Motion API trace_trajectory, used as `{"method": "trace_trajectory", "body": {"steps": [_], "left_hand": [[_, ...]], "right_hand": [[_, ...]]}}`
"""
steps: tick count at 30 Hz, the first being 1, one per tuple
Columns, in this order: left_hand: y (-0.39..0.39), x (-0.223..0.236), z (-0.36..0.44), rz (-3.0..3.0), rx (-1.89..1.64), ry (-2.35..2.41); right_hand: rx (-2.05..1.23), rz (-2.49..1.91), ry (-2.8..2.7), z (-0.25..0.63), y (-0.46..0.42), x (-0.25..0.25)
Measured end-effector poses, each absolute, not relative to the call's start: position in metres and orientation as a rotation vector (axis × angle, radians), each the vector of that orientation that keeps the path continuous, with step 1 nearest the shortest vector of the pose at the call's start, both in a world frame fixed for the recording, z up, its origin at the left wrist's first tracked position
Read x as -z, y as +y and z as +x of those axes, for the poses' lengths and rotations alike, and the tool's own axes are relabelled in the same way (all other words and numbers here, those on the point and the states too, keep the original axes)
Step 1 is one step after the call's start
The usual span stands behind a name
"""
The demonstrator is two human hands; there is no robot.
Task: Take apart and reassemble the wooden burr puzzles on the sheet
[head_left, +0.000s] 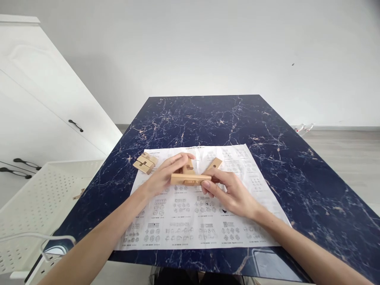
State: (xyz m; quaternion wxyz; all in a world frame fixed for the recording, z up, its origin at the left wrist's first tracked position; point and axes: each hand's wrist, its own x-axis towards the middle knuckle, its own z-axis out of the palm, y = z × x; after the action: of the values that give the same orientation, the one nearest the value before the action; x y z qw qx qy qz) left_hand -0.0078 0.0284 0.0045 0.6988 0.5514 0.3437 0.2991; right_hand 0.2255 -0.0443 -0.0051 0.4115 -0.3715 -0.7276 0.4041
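A flat wooden puzzle piece [191, 179] is held level above the paper sheet between both hands. My left hand [166, 173] is closed at its left end, fingers curling over the far side. At the right end, the thumb and fingers of my right hand [230, 190] pinch it. Just behind it shows a notched wooden piece [188, 167] under my left fingers; whether the two are joined I cannot tell. Another wooden piece with a dark hole [215, 163] slants up beyond my right fingers, its lower end hidden. Left of my left hand lies an interlocked wooden block [145, 163].
The creased paper sheet [178, 237] with printed diagrams lies on the dark blue marbled table [202, 122]. At the left are a perforated white cart [44, 194] with a white cable, and a white cabinet [53, 103]. A pale wall stands behind the table.
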Motion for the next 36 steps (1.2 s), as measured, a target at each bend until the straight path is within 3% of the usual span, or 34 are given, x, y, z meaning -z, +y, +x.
{"method": "trace_trajectory", "body": {"steps": [16,22,29,36], "left_hand": [[0.026,-0.006,-0.007,1.231,-0.567,0.795],[0.026,-0.003,-0.008,1.215,-0.522,0.759],[0.034,-0.002,-0.012,1.213,-0.824,0.963],[0.025,0.001,-0.002,1.551,-0.832,1.103]], "right_hand": [[-0.856,-0.843,-2.033,0.226,-0.051,0.009],[-0.945,-0.839,-2.032,0.227,-0.051,0.004],[-1.024,-0.625,-2.089,0.210,-0.064,0.001],[-1.078,-0.977,-1.536,0.235,-0.033,0.011]]}}
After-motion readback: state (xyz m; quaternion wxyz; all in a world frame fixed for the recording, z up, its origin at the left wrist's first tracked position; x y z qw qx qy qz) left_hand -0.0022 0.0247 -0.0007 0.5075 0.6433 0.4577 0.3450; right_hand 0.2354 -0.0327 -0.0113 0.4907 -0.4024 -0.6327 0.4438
